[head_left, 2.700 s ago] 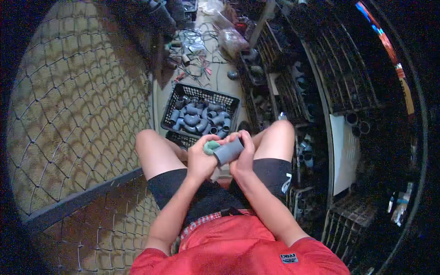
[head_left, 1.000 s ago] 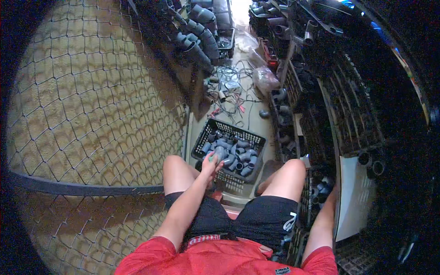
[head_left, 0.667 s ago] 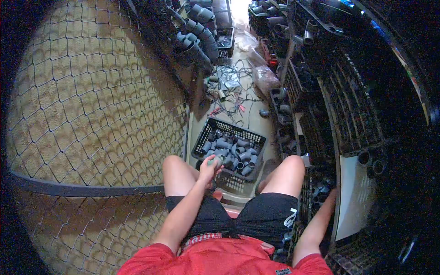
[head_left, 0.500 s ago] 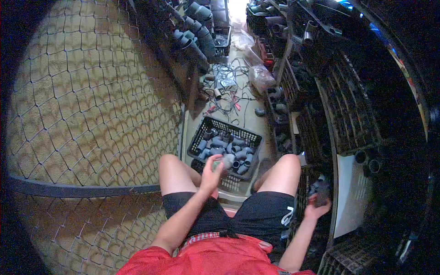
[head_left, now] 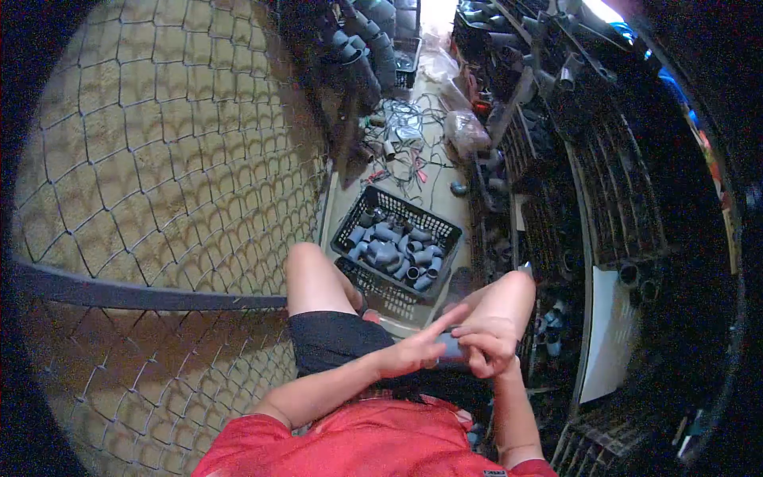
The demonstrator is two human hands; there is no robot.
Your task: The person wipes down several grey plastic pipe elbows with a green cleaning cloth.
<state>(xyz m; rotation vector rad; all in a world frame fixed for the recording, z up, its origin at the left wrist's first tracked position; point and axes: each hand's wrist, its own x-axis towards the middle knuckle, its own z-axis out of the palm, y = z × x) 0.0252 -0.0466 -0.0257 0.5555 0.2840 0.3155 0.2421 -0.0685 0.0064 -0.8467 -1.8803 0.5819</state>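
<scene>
Both hands meet over my right thigh. My right hand (head_left: 491, 347) grips a short grey pipe fitting (head_left: 450, 347) from the right. My left hand (head_left: 412, 351) closes on the fitting's left end, with its forefinger stretched out above it. Most of the fitting is hidden between the hands. The green pad seen earlier in my left hand does not show now. A black crate (head_left: 362, 208) filled with several grey pipe elbows (head_left: 389, 248) stands on the floor past my knees, on top of a second black crate (head_left: 391, 299).
A chain-link fence (head_left: 159, 151) with a dark rail runs close on my left. Dark shelves and stacked crates with pipe fittings (head_left: 556, 135) line the right. Loose cables (head_left: 401, 135) and a plastic bag (head_left: 466, 127) lie on the narrow floor ahead.
My right hand came up from the crates at the right with a grey fitting. My left hand drew back from the crate ahead and joined it over my right thigh.
</scene>
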